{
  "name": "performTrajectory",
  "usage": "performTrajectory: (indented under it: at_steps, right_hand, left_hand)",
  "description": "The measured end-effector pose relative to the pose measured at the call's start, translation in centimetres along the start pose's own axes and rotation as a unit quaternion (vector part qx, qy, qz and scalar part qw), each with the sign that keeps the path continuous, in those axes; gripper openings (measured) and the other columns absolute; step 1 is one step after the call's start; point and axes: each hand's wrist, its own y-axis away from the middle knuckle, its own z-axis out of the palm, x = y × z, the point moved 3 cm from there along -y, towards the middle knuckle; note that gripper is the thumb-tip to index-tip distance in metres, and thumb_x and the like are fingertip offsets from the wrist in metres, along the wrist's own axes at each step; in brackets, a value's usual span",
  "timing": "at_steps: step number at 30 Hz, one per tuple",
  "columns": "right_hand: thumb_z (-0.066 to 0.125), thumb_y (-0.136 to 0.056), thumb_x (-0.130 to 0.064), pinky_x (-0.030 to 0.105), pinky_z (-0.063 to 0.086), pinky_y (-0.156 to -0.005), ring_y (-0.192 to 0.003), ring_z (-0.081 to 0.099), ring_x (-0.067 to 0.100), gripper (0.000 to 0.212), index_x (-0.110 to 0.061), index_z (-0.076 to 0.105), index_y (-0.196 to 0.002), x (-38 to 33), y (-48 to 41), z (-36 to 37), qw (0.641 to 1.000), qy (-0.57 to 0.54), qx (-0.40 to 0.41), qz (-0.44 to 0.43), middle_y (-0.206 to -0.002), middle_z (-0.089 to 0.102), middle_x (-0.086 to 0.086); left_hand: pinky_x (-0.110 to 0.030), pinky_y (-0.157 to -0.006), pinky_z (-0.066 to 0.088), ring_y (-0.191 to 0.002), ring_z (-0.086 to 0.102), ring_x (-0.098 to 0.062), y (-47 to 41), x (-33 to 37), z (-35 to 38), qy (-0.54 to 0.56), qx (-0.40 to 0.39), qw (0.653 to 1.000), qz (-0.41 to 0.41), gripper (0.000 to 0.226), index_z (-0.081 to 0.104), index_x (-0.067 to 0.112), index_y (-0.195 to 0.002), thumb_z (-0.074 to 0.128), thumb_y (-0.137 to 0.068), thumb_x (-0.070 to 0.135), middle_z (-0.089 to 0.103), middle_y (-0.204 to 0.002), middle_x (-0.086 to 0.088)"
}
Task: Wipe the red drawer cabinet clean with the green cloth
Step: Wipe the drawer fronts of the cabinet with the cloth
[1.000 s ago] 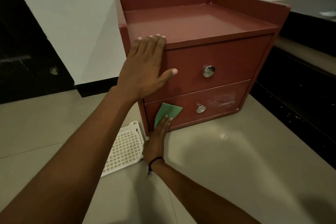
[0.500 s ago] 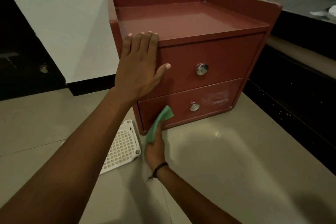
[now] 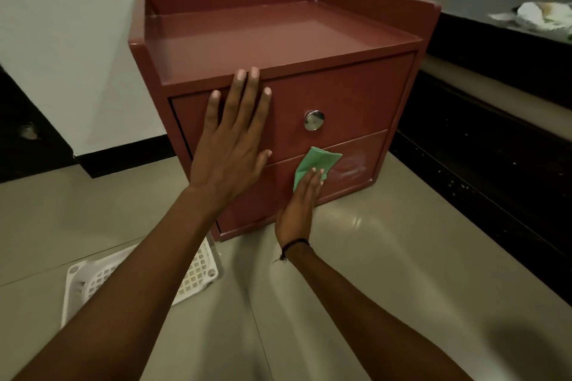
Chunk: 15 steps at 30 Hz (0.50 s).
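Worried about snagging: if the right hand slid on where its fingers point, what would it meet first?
The right hand, pressing the green cloth, would probably cross onto the upper drawer front near its silver knob.

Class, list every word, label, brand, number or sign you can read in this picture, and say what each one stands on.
None can be read.
Red drawer cabinet: no lettering; the pale marks on its lower drawer are faint smears, not legible text.
Green cloth: plain.
White basket: plain.
White clutter on the dark counter: too blurred to tell.
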Motion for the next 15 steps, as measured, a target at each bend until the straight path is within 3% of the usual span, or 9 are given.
performTrajectory:
  at_steps: [3,7,9,13,14,15]
  right_hand:
    - [0.052,-0.075,0.015,0.019,-0.011,-0.118,-0.152,-0.014,0.031,0.1,0.001,-0.007,-0.154,0.1,-0.5,0.0,1.0,-0.007,0.016,0.013,-0.163,-0.016,0.017]
    - [0.053,-0.07,0.008,0.033,-0.006,-0.122,-0.151,-0.013,0.036,0.102,0.01,-0.011,-0.149,-3.4,-0.8,1.9,0.97,-0.134,0.042,0.199,-0.16,-0.015,0.028]
    - [0.056,-0.077,-0.002,0.037,-0.005,-0.121,-0.151,-0.013,0.036,0.102,0.009,-0.013,-0.149,-4.5,-0.5,2.7,0.964,-0.124,0.039,0.232,-0.16,-0.016,0.027]
    - [0.05,-0.092,-0.014,0.039,-0.028,-0.115,-0.145,-0.021,0.045,0.09,0.01,-0.014,-0.149,-3.1,-0.2,3.9,0.984,-0.067,-0.016,0.165,-0.157,-0.02,0.034]
    - [0.047,-0.09,-0.016,0.043,-0.025,-0.117,-0.144,-0.019,0.051,0.087,0.015,-0.01,-0.148,-1.9,0.0,4.0,0.99,-0.014,0.0,0.144,-0.155,-0.016,0.039]
    - [0.041,-0.088,-0.015,0.05,-0.013,-0.121,-0.144,-0.014,0.055,0.082,0.018,-0.006,-0.147,-0.5,0.0,4.1,0.993,0.06,0.011,0.106,-0.154,-0.014,0.042]
  left_hand:
    - [-0.058,-0.122,0.003,-0.153,-0.013,-0.035,0.2,-0.3,0.4,-0.013,-0.016,1.0,0.02,0.113,-0.007,0.01,-0.158,0.07,-0.081,0.042,-0.015,-0.165,-0.019]
    - [-0.057,-0.122,-0.002,-0.153,-0.013,-0.036,0.1,-0.6,0.9,-0.027,-0.018,0.999,0.026,0.122,-0.009,0.01,-0.158,0.078,-0.075,0.033,-0.015,-0.165,-0.018]
    - [-0.057,-0.121,-0.006,-0.153,-0.013,-0.036,0.0,-0.4,1.1,-0.024,-0.015,0.999,0.019,0.12,-0.009,0.009,-0.158,0.076,-0.075,0.027,-0.014,-0.165,-0.018]
    - [-0.055,-0.121,-0.007,-0.153,-0.013,-0.034,0.3,-0.5,1.4,-0.028,-0.017,0.999,0.029,0.119,-0.009,0.009,-0.158,0.075,-0.076,0.03,-0.016,-0.165,-0.017]
    - [-0.055,-0.121,-0.007,-0.153,-0.013,-0.034,0.4,-0.7,1.4,-0.03,-0.019,0.999,0.034,0.12,-0.009,0.009,-0.158,0.075,-0.075,0.031,-0.016,-0.165,-0.016]
    - [-0.054,-0.121,-0.007,-0.153,-0.013,-0.033,0.6,-1.0,1.4,-0.033,-0.019,0.999,0.037,0.121,-0.01,0.009,-0.158,0.075,-0.075,0.032,-0.016,-0.165,-0.016]
